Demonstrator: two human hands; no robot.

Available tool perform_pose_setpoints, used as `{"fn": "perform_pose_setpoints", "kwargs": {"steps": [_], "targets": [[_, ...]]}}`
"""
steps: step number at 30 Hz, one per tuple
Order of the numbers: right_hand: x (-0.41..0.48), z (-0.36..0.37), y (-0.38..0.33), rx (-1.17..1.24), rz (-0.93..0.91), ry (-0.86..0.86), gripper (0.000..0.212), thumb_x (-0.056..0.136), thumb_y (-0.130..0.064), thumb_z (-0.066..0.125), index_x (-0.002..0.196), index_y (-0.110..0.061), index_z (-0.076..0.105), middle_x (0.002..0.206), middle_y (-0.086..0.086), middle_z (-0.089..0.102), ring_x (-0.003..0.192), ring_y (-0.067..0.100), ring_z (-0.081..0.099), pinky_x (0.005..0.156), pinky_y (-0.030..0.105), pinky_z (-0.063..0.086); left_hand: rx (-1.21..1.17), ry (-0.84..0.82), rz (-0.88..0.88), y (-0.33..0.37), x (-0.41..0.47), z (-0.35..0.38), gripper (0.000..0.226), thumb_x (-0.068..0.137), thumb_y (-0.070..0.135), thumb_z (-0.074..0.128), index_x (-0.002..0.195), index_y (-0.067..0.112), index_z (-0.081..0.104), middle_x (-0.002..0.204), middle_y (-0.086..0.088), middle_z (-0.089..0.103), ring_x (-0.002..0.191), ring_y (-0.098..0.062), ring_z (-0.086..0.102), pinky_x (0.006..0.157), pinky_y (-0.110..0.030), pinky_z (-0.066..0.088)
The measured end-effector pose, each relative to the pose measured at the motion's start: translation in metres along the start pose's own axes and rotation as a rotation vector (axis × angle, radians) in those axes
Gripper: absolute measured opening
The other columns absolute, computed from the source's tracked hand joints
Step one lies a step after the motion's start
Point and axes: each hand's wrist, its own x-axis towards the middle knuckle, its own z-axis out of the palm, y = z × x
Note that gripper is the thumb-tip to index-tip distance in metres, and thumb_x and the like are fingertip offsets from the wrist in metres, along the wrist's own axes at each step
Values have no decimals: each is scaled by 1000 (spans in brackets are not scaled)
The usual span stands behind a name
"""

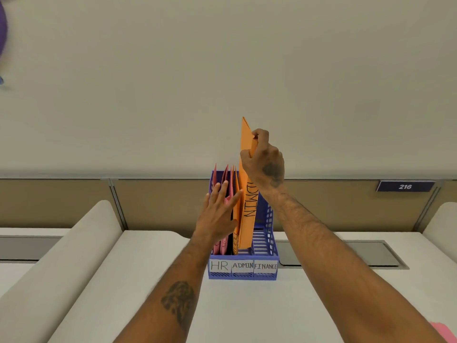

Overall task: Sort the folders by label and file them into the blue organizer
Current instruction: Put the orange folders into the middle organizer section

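Note:
The blue organizer stands on the white desk with three slots labelled HR, ADMIN and FINANCE. My right hand grips the top edge of an upright orange folder marked ADMIN, whose lower end sits in the middle slot. My left hand is flat with fingers spread, pressing against the other orange folders and the pink folders that stand in the left and middle slots. The FINANCE slot on the right holds nothing visible.
A tan partition with a sign reading 216 runs behind the desk. Grey cable trays lie to either side of the organizer. A pink folder corner shows at the bottom right. A curved white divider rises on the left.

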Motion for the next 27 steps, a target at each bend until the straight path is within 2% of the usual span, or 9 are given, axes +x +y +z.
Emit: {"fn": "perform_pose_setpoints", "kwargs": {"steps": [5, 9, 12, 17, 22, 27], "targets": [[-10, 30, 14, 20, -10, -6, 36, 90, -19, 59, 121, -2, 51, 89, 15, 70, 62, 28, 67, 63, 37, 60, 21, 79, -33, -17, 1, 23, 84, 93, 35, 56, 154, 41, -2, 166, -6, -4, 152, -29, -11, 115, -44, -3], [-23, 48, 24, 10, -36, 8, 34, 88, -15, 62, 118, 0, 55, 78, 13, 69, 55, 25, 65, 58, 30, 55, 20, 124, -23, -23, 1, 29, 81, 92, 38, 57, 154, 39, 5, 165, -8, 4, 152, -31, -4, 119, -48, 7], [-40, 60, 32, -2, -35, 3, 34, 88, -17, 65, 116, -1, 56, 78, 13, 69, 55, 24, 65, 56, 28, 54, 14, 169, -24, -26, 0, 32, 77, 93, 40, 56, 154, 37, 11, 164, -11, 10, 151, -32, 1, 119, -49, 14], [-68, 76, 46, -30, 27, -34, 34, 86, -14, 68, 117, -3, 58, 78, 12, 69, 55, 22, 62, 50, 33, 58, 11, 215, -21, -28, 0, 37, 72, 94, 40, 55, 154, 34, 17, 163, -12, 16, 151, -33, 6, 119, -50, 18], [-92, 88, 58, -54, 98, -119, 38, 91, -23, 62, 123, -3, 55, 95, 17, 70, 71, 29, 69, 61, 44, 61, 6, 250, -28, -25, -2, 39, 71, 93, 40, 58, 152, 34, 19, 161, -12, 22, 150, -33, 12, 115, -44, 10], [-100, 95, 67, -47, 127, -130, 43, 91, -29, 64, 123, -3, 55, 95, 19, 70, 70, 33, 70, 61, 45, 61, -5, 248, -37, -26, -4, 36, 69, 93, 38, 59, 152, 33, 23, 161, -13, 24, 150, -34, 14, 118, -50, 22]]}}
